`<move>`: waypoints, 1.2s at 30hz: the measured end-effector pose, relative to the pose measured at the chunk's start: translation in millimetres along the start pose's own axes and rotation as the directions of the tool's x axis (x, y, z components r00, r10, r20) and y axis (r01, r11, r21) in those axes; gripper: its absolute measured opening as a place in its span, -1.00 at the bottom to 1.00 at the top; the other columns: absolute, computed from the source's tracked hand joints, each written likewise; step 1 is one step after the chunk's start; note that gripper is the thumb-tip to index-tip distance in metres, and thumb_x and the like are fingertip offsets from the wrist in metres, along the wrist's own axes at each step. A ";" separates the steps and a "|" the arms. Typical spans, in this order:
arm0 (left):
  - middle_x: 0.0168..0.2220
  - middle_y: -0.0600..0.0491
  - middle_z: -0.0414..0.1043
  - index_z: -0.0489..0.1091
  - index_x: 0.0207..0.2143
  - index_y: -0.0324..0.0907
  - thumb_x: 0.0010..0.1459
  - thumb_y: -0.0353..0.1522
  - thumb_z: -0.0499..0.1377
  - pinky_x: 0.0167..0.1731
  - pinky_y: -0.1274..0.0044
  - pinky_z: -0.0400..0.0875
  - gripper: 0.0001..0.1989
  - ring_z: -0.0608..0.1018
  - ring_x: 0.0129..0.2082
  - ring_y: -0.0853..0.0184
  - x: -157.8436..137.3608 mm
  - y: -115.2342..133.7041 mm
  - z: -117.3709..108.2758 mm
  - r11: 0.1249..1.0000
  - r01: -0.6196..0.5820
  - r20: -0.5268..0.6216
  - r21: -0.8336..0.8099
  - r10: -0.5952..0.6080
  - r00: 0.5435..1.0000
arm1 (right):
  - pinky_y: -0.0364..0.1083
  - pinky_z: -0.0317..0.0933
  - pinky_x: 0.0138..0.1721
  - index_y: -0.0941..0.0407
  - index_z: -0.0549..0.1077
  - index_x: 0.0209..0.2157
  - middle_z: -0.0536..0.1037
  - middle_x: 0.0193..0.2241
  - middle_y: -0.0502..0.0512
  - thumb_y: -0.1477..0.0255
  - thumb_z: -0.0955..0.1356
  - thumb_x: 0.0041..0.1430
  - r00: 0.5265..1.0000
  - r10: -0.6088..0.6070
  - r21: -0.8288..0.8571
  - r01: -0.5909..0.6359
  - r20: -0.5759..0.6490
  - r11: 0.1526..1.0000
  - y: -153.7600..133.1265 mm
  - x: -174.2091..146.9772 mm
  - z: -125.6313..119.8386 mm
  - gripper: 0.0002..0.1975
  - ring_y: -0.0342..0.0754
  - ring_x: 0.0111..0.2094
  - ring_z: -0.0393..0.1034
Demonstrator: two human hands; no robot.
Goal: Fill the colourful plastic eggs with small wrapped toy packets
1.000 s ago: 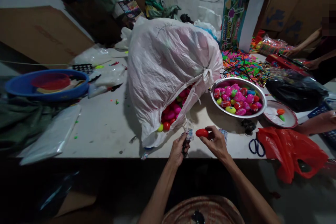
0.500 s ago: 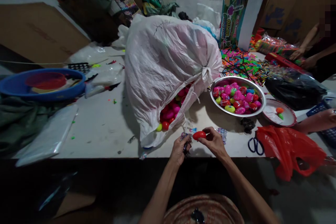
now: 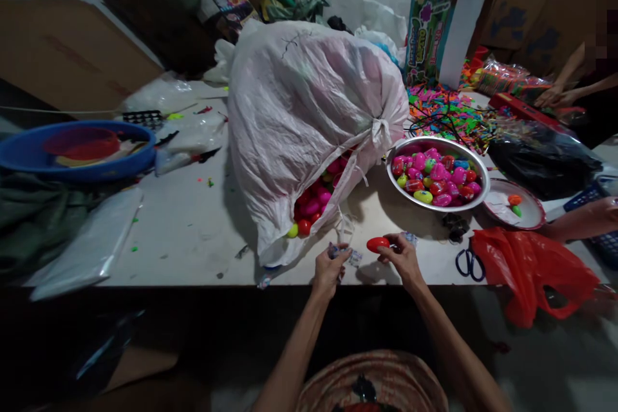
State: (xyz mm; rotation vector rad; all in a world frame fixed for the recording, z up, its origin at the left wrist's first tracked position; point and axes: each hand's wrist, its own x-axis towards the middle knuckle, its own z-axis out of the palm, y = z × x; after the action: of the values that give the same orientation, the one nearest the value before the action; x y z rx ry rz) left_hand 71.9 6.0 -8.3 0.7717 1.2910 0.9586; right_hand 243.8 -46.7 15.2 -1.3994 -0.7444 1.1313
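Between the fingers of my right hand (image 3: 403,256) is a red plastic egg (image 3: 378,244), held just above the table's front part. My left hand (image 3: 331,268) is closed on a strip of small printed labels (image 3: 355,257), whose end sticks out to the right. More printed labels (image 3: 410,238) lie behind my right hand. Ahead of my left hand stands a big white sack (image 3: 309,96), tied at one corner. Through its torn opening show several pink, red and yellow plastic eggs (image 3: 318,196). To the right, a metal bowl (image 3: 392,188) holds many labelled eggs.
Scissors (image 3: 470,265) and a red plastic bag (image 3: 526,270) lie right of my hands. A plate (image 3: 537,222) holds an orange and a green piece. A blue basin (image 3: 96,170) stands at left. Other people's arms (image 3: 579,219) reach in at right, some near a colourful heap (image 3: 449,116).
My right hand has moved slightly right with the red egg, away from my left hand. More of the label strip now shows beside my left fingers.
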 end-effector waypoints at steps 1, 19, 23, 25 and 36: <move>-0.70 0.20 0.25 0.46 -0.43 -0.29 -0.32 -0.28 0.37 -0.80 0.67 0.02 -0.65 0.17 -0.80 0.58 -0.3 -0.3 0.7 0.999 -0.008 0.023 0.035 0.007 1.000 | -0.13 0.30 -0.51 0.14 0.38 -0.30 0.48 -0.37 0.03 0.26 0.44 -0.15 1.000 0.002 -0.003 -0.002 0.004 1.000 -0.3 -0.7 1.0 -0.63 -0.14 -0.55 0.41; -0.67 0.15 0.36 0.34 -0.26 -0.21 -0.10 -0.14 0.26 -0.78 0.67 0.14 -0.58 0.32 -0.79 0.49 -13.0 8.4 10.9 1.000 0.021 0.162 0.019 -0.023 0.986 | -0.11 0.29 -0.50 0.13 0.41 -0.34 0.53 -0.42 0.05 0.25 0.47 -0.21 0.975 0.126 0.273 -0.174 0.184 0.946 2.8 -8.5 20.1 -0.63 -0.12 -0.56 0.40; -0.72 0.20 0.30 0.34 -0.18 -0.20 -0.10 -0.11 0.25 -0.82 0.68 0.05 -0.52 0.27 -0.82 0.49 -15.6 4.3 14.8 0.999 0.023 0.178 0.033 -0.029 0.984 | -0.15 0.24 -0.56 0.14 0.39 -0.39 0.47 -0.58 -0.04 0.32 0.49 -0.27 0.947 0.199 0.323 -0.277 0.253 0.905 -0.6 -1.4 28.6 -0.64 -0.16 -0.63 0.34; -0.70 0.20 0.31 0.36 -0.20 -0.21 -0.14 -0.12 0.29 -0.83 0.68 0.03 -0.51 0.23 -0.84 0.53 -15.9 3.0 13.9 0.998 0.057 0.186 -0.020 -0.053 0.981 | -0.18 0.19 -0.61 0.14 0.38 -0.41 0.42 -0.64 -0.09 0.33 0.49 -0.27 0.949 0.216 0.338 -0.286 0.231 0.897 -1.7 4.9 28.2 -0.66 -0.19 -0.67 0.28; -0.66 0.11 0.35 0.42 -0.56 -0.28 -0.21 -0.12 0.33 -0.71 0.66 0.17 -0.63 0.33 -0.70 0.51 -11.8 5.9 7.9 0.997 0.032 0.053 -0.068 -0.028 0.998 | -0.16 0.25 -0.56 0.15 0.37 -0.37 0.48 -0.50 -0.01 0.30 0.46 -0.15 0.996 0.066 0.212 -0.078 0.063 0.974 -8.3 7.2 15.9 -0.68 -0.15 -0.60 0.38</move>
State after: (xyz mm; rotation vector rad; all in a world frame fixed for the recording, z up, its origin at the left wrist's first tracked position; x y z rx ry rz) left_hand 78.7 -1.8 3.1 0.7180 1.2152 0.9478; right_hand 232.8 -32.9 23.3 -1.2247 -0.5950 1.2723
